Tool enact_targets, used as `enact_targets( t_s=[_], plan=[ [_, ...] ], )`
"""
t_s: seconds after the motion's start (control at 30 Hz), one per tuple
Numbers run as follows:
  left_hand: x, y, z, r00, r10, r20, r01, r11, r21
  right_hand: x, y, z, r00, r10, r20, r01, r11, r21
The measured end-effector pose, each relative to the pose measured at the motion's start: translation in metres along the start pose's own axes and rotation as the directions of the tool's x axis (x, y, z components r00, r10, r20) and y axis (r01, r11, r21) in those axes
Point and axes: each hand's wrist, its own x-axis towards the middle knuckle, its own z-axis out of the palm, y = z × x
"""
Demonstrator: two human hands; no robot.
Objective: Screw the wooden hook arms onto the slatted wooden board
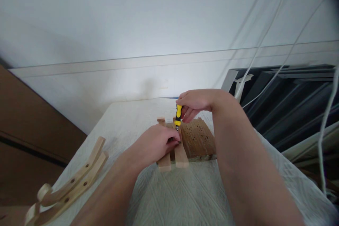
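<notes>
Pinching screwdriver (178, 113) in right hand (195, 101), align squarely; steady small dark piece (179, 142), pinched in left hand (159, 143), against wooden strip (181, 156).

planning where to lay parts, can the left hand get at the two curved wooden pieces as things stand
Probably yes: the curved wooden pieces lie on the cloth beside the left forearm with nothing covering them, though the left hand is busy near the tip of the screwdriver.

Upright screwdriver (178, 113) (yellow-black) over wooden strip (181, 157)
</notes>
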Motion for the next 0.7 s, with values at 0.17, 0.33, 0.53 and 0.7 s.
enact_targets(
  t_s=[0.17, 0.33, 0.53, 0.7],
  plan=[
    [0.000, -0.002, 0.002, 1.000, 0.025, -0.018, -0.025, 1.000, 0.005, 0.007, 0.004, -0.001, 1.000, -0.018, 0.018, 0.017, 0.997, 0.074],
    [0.001, -0.005, 0.001, 0.999, 0.032, -0.032, -0.032, 0.999, 0.009, 0.006, 0.005, -0.004, 1.000, 0.003, 0.013, -0.003, 0.998, 0.062],
    [0.000, -0.004, 0.003, 0.995, 0.073, -0.072, -0.074, 0.997, -0.013, -0.009, 0.003, -0.013, 0.998, 0.041, -0.043, -0.040, 0.999, 0.027],
    [0.000, -0.006, 0.008, 0.991, 0.094, -0.092, -0.094, 0.996, -0.004, -0.018, 0.004, -0.019, 0.992, 0.069, -0.105, -0.068, 0.998, 0.006]
  ],
)
